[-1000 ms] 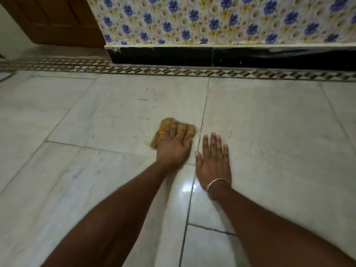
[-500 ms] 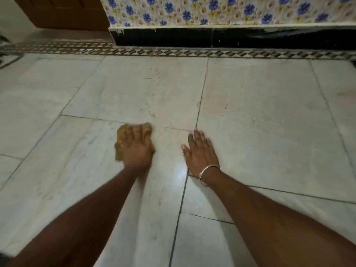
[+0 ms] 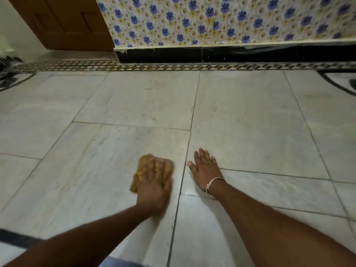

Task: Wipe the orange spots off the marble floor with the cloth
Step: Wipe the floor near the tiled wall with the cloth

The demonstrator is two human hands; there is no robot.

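My left hand (image 3: 154, 182) presses a yellow-orange cloth (image 3: 143, 165) flat on the pale marble floor (image 3: 250, 120), low in the middle of the view; the hand is blurred and covers most of the cloth. My right hand (image 3: 204, 166), with a thin bangle on the wrist, rests flat on the floor just right of a tile joint, fingers spread, holding nothing. Faint reddish marks (image 3: 154, 83) show on a far tile, well beyond both hands. Fainter specks (image 3: 154, 117) sit near that tile's front edge.
A patterned border strip (image 3: 173, 66) runs along the far edge of the floor below a black skirting (image 3: 212, 53) and a flowered wall. A wooden door (image 3: 63, 22) stands at the far left. Dark inlay curves in at the right edge (image 3: 339, 83).
The left hand has slid the cloth back toward me and then rightward, closer to the right hand. The right hand has also drawn back toward me. The view has shifted.
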